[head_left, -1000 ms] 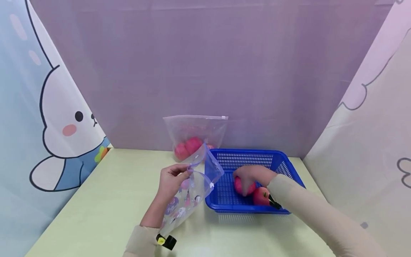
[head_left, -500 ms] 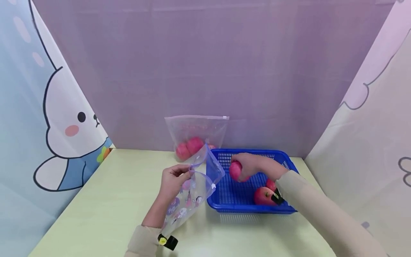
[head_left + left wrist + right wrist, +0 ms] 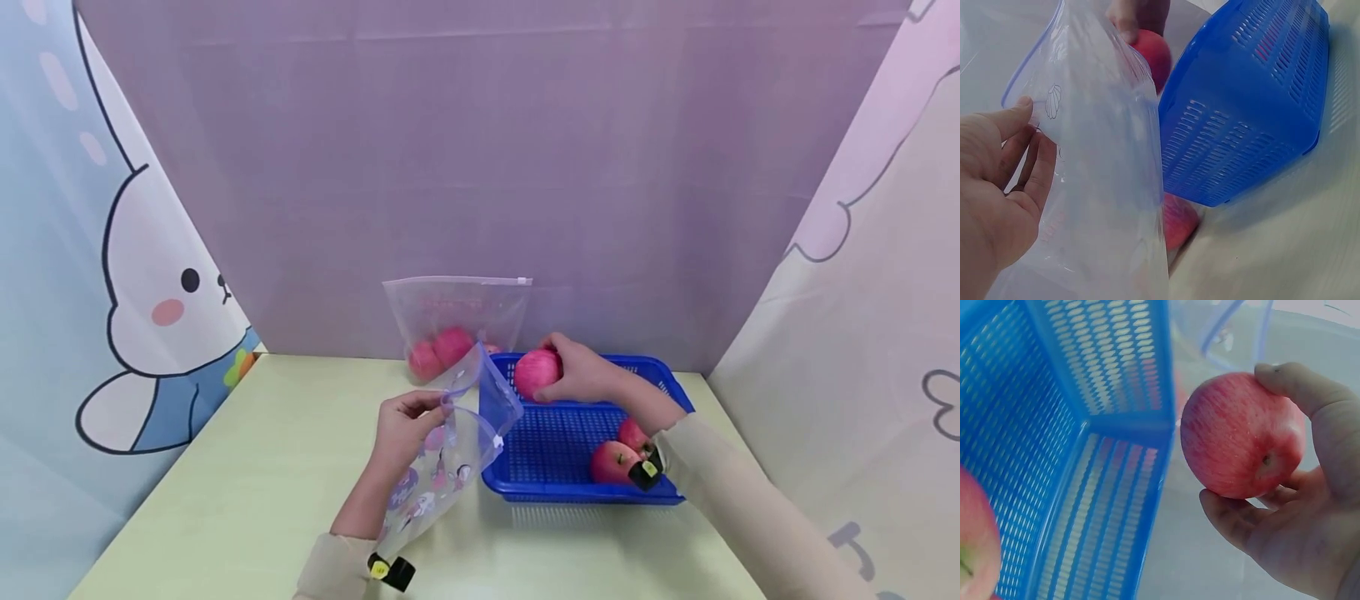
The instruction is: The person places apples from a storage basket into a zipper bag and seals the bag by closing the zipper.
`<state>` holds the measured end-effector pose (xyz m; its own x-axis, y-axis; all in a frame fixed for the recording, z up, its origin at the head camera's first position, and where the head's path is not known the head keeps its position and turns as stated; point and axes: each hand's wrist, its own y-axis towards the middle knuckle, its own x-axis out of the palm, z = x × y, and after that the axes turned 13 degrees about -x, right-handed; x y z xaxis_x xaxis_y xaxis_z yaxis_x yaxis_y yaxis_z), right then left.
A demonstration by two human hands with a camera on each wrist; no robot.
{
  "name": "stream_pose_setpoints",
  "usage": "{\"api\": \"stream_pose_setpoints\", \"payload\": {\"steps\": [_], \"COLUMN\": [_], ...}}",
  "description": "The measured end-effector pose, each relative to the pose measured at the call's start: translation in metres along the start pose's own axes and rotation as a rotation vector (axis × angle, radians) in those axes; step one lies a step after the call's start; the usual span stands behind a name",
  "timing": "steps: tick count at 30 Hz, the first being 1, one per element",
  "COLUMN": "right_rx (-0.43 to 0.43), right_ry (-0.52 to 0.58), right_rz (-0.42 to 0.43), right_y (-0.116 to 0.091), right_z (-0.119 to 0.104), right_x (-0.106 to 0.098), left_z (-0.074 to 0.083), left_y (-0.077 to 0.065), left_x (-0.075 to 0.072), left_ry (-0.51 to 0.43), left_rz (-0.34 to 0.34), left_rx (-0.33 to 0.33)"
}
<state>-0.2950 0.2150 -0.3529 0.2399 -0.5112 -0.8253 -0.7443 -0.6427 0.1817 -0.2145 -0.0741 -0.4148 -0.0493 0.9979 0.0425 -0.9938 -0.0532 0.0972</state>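
My left hand pinches the rim of a clear zip bag with purple edging and printed cartoon figures, its mouth spread apart. In the left wrist view, thumb and fingertips meet on the bag's film. A red apple is gripped in my right hand, above the far left part of a blue plastic basket. Seen from the right wrist, thumb and fingers curl round that apple, outside the basket wall. Two more apples lie at the basket's right side.
Behind the left hand, a second zip bag holding several apples stands against the purple-grey backdrop. The pale yellow table carries everything. Printed cloth walls close off both sides.
My right hand has lifted an apple out of the basket's middle and moved it up and left toward the bag. My left hand holds the bag almost still.
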Motion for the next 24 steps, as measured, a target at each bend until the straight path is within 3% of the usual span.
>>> {"api": "stream_pose_setpoints", "payload": {"steps": [9, 16, 24], "right_rx": [-0.077, -0.074, -0.045], "right_ry": [0.094, 0.119, 0.139], "right_rz": [0.134, 0.149, 0.132], "right_y": [-0.001, 0.001, 0.003], "right_z": [-0.028, -0.038, -0.041], "right_x": [0.006, 0.015, 0.028], "left_z": [-0.001, -0.020, -0.025], "left_y": [0.001, 0.016, 0.016], "left_x": [0.004, 0.001, 0.000], "left_ry": [0.006, 0.035, 0.047], "left_rz": [-0.007, 0.016, 0.030], "left_rx": [0.006, -0.041, -0.004]}}
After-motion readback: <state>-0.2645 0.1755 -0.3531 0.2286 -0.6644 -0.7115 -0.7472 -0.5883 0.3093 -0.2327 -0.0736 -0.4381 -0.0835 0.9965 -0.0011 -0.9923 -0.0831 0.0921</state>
